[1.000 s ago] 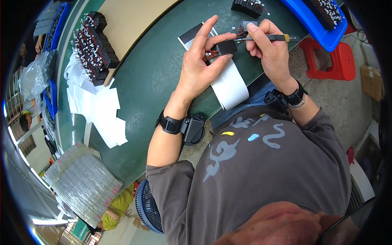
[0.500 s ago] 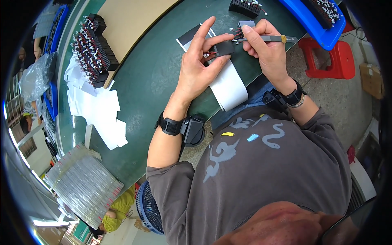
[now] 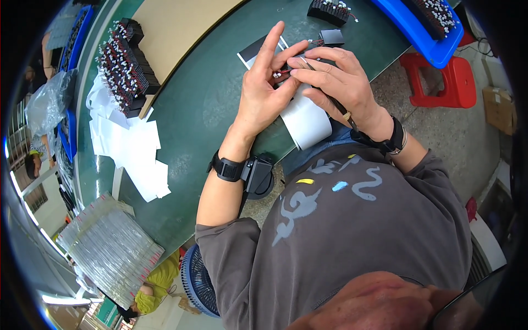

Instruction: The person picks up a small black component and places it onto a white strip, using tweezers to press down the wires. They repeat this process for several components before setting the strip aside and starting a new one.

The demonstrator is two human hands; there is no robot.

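My left hand (image 3: 261, 96) is over the green table, its index finger raised. Its thumb and other fingers grip a small flat black battery pack, now mostly hidden between my hands; its red wires and white connector (image 3: 279, 73) show by the palm. My right hand (image 3: 346, 82) is closed over the same spot, fingertips touching the pack. It holds dark tweezers (image 3: 334, 104), tilted, their tips at the pack. Beneath my hands lies a white backing strip (image 3: 309, 124) that curls over the table's edge. Just beyond my right hand rests another grey-topped pack (image 3: 331, 37) with wires.
A row of black packs (image 3: 329, 12) stands at the far edge, beside a blue tray (image 3: 440, 58) of more packs. At left are a large wired stack (image 3: 140, 71), loose white sheets (image 3: 137, 154) and a plastic-wrapped bundle (image 3: 113, 247). A red stool (image 3: 465, 82) stands at right.
My right hand has come left and down from the grey-topped pack to the one in my left hand. The tweezers have swung from level to steeply tilted. My left hand barely moved.
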